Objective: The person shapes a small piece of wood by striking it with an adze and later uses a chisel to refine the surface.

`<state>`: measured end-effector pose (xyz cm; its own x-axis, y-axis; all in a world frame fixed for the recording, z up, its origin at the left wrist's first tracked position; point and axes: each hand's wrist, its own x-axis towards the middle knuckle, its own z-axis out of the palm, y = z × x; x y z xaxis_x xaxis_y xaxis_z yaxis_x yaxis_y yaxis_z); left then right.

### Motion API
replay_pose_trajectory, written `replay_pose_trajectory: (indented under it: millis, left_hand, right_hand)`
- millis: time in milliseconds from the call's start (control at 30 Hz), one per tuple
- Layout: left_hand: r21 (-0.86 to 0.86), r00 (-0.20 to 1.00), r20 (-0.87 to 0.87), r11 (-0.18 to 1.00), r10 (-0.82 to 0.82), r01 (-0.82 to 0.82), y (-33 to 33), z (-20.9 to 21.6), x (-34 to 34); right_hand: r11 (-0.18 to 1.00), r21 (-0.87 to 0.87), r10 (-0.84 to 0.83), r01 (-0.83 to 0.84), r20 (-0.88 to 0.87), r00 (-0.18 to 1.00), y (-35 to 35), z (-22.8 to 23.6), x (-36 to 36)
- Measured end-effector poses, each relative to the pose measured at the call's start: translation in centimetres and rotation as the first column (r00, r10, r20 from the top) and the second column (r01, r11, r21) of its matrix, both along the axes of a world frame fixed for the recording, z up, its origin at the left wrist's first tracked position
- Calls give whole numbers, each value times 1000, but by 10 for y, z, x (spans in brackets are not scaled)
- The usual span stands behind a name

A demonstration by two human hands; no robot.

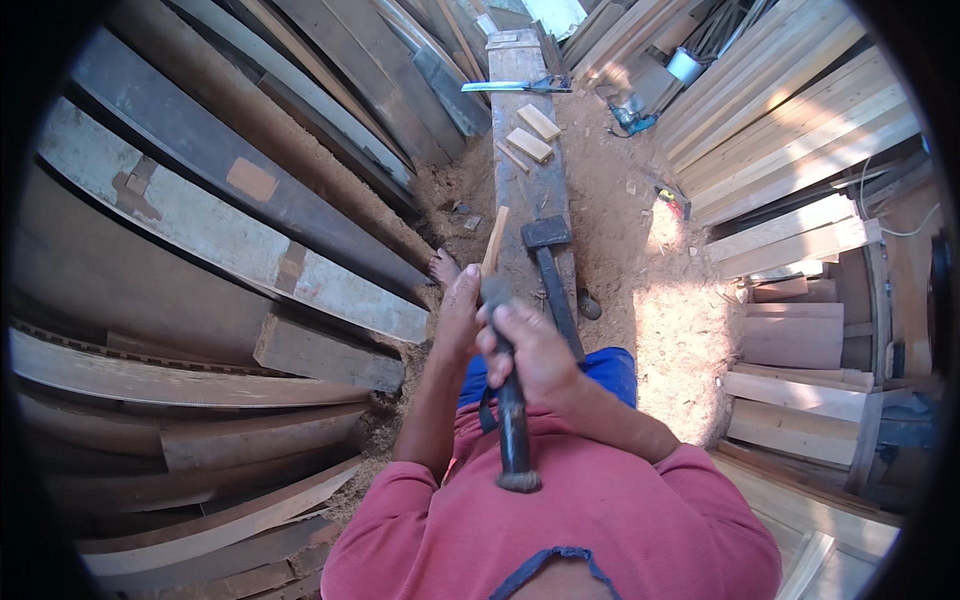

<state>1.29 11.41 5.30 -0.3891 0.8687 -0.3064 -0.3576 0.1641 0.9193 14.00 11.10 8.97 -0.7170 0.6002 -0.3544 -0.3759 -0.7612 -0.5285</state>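
My right hand [530, 345] is closed round a thick black-handled tool [513, 430] with a frayed, flattened end toward my chest; its working end is blurred and partly covered. My left hand [462, 305] is closed on a thin tapered wooden stick [495, 240], which points away from me along the tool's far end. Both hands meet above the narrow wooden bench [530, 190] that I straddle. Just to the right of them lies a hammer [545, 234] with a dark block head, its handle running toward my lap.
Farther along the bench are two small wood blocks [529, 145], a short thin stick [512, 156] and a handsaw [515, 87] laid across. Planks [250, 185] lean at left; stacked boards [790, 110] stand at right. A teal power tool [632, 122] sits on sawdust [620, 210].
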Motion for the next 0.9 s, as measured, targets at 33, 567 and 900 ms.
replay_pose_trajectory:
  millis: [33,567,900]
  left_hand:
    - [-6,1000,3,1000,-3,3,-2,-1,-3]
    - [10,973,177,989,-148,149,-79,-38,0]
    - [165,757,-642,943,-120,288,-25,8,-17]
  right_hand:
    - [997,-37,68,-66,49,996,-10,5,-2]
    - [978,118,-187,173,120,975,-6,24,42]
    - [998,9,68,-69,34,997,-13,26,3]
